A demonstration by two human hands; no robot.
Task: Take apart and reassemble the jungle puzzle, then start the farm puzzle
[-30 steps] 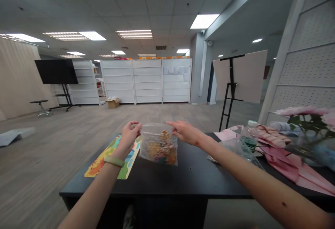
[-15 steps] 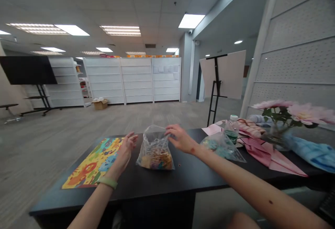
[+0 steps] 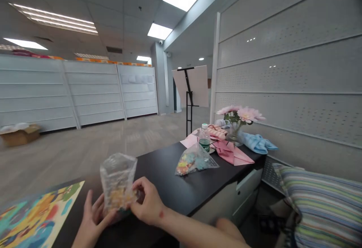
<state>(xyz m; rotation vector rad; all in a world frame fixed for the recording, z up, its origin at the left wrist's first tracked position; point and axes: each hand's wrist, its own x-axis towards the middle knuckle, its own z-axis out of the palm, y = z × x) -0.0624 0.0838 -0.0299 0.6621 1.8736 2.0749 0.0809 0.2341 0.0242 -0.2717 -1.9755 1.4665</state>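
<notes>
A clear plastic bag (image 3: 120, 180) stands upright and open-topped at the near edge of the black table, with yellowish-brown pieces blurred in its lower part. My left hand (image 3: 94, 217) is around its lower left side, thumb raised and some fingers hidden by the bag. At the lower right corner, my right hand (image 3: 149, 201) pinches the plastic between thumb and fingers. A colourful picture board (image 3: 42, 214) in yellow, teal and red lies flat to the left of my left hand, partly out of view.
Farther right on the black table (image 3: 161, 168) lie a second clear bag (image 3: 195, 161) of coloured pieces, a green-labelled bottle (image 3: 204, 140), pink cloth (image 3: 230, 151), a flower vase (image 3: 234, 131) and blue cloth (image 3: 257, 142). A striped cushion (image 3: 328, 202) is at the right.
My view has turned right. Both hands have come down from beside the bag's top to its lower sides and taken hold; the bag is now nearer the table's near edge.
</notes>
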